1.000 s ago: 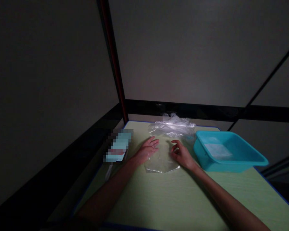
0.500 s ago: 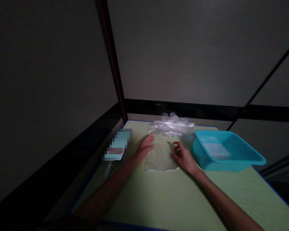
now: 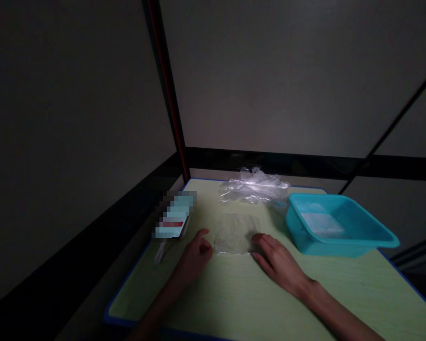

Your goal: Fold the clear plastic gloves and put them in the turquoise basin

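A clear plastic bag (image 3: 234,232) lies flat on the table between my hands, its near edge running crosswise. My left hand (image 3: 195,253) is just left of the bag's near left corner, fingers loosely bent and apart, with nothing seen in them. At the bag's right edge, my right hand (image 3: 277,263) rests low with thumb and fingers apart; its fingertips reach the film, and I cannot tell how firmly they touch it. Farther back lies a crumpled pile of clear plastic bags (image 3: 255,186).
A turquoise plastic basin (image 3: 330,246) stands on the right with a flat whitish sheet (image 3: 321,223) inside. On the left, a phone-like device (image 3: 173,218), partly pixelated, leans near the table edge. The pale green table (image 3: 230,293) has a blue rim, with walls behind and left.
Both hands have come nearer to me along the bag's sides. My left hand has left the far left edge and its fingers have bent; my right hand has turned flatter.
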{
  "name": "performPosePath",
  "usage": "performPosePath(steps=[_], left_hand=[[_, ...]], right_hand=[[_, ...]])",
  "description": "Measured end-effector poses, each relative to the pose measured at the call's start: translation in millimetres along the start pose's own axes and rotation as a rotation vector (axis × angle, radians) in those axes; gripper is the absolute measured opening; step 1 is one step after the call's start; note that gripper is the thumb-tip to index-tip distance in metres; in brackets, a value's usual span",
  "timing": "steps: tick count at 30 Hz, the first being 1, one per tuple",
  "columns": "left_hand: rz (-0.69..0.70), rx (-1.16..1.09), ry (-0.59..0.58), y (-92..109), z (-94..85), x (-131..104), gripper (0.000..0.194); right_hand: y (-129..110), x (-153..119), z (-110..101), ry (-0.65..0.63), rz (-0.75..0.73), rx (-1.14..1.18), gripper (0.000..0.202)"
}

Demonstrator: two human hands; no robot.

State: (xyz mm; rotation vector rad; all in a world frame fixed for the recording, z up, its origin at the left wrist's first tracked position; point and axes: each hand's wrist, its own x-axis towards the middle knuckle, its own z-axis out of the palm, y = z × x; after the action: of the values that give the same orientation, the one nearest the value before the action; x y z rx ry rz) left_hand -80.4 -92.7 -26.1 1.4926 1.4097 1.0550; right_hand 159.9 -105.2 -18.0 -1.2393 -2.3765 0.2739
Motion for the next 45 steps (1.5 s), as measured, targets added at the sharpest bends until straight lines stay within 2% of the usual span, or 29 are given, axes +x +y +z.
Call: performPosePath(steps=[4, 8, 12, 17, 29, 38, 45], left_hand=[[-0.027, -0.066, 0.019, 1.3, 12.2, -2.8, 0.046], [-0.058, -0.099, 0.024, 5.5, 13.3, 1.3, 0.051], [-0.152, -0.114, -0.008, 8.9, 10.5, 4.8, 0.046], [-0.162, -0.097, 0.026, 10.6, 13.4, 6.1, 0.031], [-0.184, -0.193, 0.062, 16.2, 16.6, 10.1, 0.039], [-0.288, -0.269, -0.011, 18.8, 8.7, 0.7, 0.044], [-0.365, -0.348, -0.057, 18.8, 11.7, 0.0, 0.051]], right_hand=[[-3.8, -3.1, 7.4, -0.004, -0.049, -0.026, 0.031], [-2.8, -2.1, 8.8, -0.006, -0.048, -0.033, 0.03], [0.5, -2.9, 10.7, -0.008, -0.044, -0.031, 0.029], [0.3, -3.1, 11.6, 0.002, -0.056, -0.018, 0.026], [-0.7, -1.7, 9.7, 0.019, -0.044, -0.004, 0.025], [-1.9, -1.9, 9.2, -0.028, -0.032, -0.026, 0.026], [-0.4, -3.0, 11.3, -0.007, -0.042, -0.021, 0.025]])
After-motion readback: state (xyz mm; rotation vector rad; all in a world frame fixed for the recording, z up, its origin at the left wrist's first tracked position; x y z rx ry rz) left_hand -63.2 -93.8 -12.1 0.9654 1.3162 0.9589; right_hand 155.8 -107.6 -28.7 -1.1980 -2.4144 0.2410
